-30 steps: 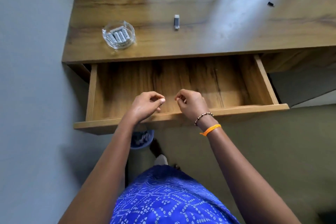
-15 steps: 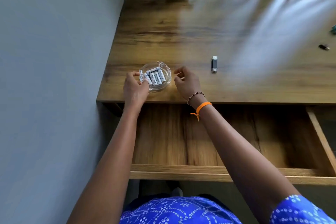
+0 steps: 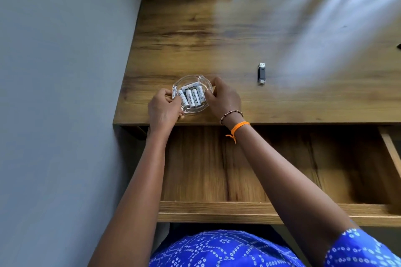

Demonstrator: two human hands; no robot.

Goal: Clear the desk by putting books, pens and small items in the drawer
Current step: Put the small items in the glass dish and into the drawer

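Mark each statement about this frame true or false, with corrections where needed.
1. Both hands, left hand and right hand, grip the glass dish. True.
2. The glass dish holds coins. False: it holds batteries.
3. The drawer is pulled open. True.
4. The USB stick lies inside the drawer. False: it lies on the desk, to the right of the dish.
5. The glass dish sits at the desk's far edge. False: near the front edge.
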